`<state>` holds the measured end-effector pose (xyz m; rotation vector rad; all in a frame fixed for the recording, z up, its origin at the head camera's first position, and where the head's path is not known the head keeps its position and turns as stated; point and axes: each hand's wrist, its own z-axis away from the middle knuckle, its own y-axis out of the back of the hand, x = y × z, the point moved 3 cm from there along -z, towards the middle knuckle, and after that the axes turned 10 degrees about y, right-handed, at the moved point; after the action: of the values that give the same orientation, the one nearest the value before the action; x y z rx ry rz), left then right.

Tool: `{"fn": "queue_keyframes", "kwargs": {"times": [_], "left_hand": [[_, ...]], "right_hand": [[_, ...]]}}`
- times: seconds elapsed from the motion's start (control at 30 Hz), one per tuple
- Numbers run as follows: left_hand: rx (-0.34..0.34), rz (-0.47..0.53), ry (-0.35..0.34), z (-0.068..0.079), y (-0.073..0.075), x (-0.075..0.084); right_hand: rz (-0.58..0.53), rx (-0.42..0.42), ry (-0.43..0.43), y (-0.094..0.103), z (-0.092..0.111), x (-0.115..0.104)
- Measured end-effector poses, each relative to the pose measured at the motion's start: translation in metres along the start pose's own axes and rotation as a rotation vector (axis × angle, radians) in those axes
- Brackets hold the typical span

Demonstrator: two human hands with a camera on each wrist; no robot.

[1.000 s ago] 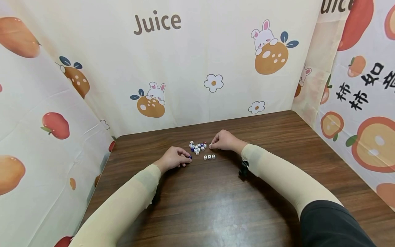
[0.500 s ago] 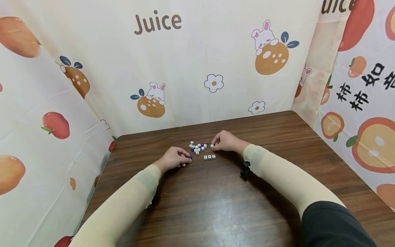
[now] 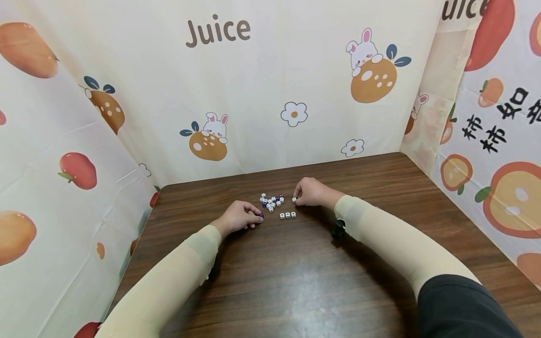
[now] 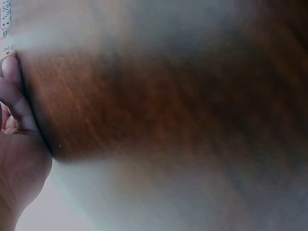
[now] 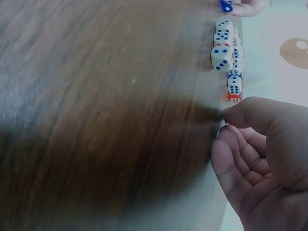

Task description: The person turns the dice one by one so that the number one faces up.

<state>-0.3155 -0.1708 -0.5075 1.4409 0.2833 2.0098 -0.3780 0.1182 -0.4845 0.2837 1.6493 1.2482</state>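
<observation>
My left hand [image 3: 238, 216] lies low at the table, pinching a blue die [image 3: 261, 215] between thumb and fingertips. That blue die [image 5: 226, 6] also shows at the top of the right wrist view. To the right, my right hand [image 3: 313, 191] pinches a white die [image 3: 294, 200] close to the tabletop; in the right wrist view its fingers mostly hide it. Between the hands sits a loose cluster of dice [image 3: 270, 202], mostly white with a few blue and red. Nearer to me, three white dice [image 3: 288, 215] stand in a short row.
The brown wooden table [image 3: 296, 272] runs back to a printed curtain [image 3: 253, 84], with more printed cloth [image 3: 486, 188] along the right side and on the left. A small black device [image 3: 338, 229] is strapped under the right wrist.
My right hand has shifted slightly right with the white die, away from the cluster. My left hand and the row of three dice stay where they were.
</observation>
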Motion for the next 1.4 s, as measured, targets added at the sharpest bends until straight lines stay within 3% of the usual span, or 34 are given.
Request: {"fn": "queue_keyframes", "kwargs": {"times": [0.4, 0.53, 0.77, 1.07, 1.4], "left_hand": [[-0.004, 0.004, -0.006, 0.0, -0.002, 0.002], [-0.004, 0.007, -0.004, 0.0, -0.002, 0.002], [-0.004, 0.0, -0.008, 0.0, -0.002, 0.003], [-0.005, -0.001, 0.008, -0.001, 0.0, 0.002], [-0.001, -0.012, 0.01, -0.002, 0.001, 0.0]], "right_hand": [[0.264, -0.043, 0.092, 0.006, 0.002, -0.017], [0.288, -0.062, 0.118, 0.006, 0.001, -0.019], [0.231, -0.05, 0.097, 0.005, 0.0, -0.008], [0.059, -0.003, 0.062, 0.0, 0.007, 0.01], [0.009, 0.027, 0.098, -0.002, 0.023, 0.006]]}}
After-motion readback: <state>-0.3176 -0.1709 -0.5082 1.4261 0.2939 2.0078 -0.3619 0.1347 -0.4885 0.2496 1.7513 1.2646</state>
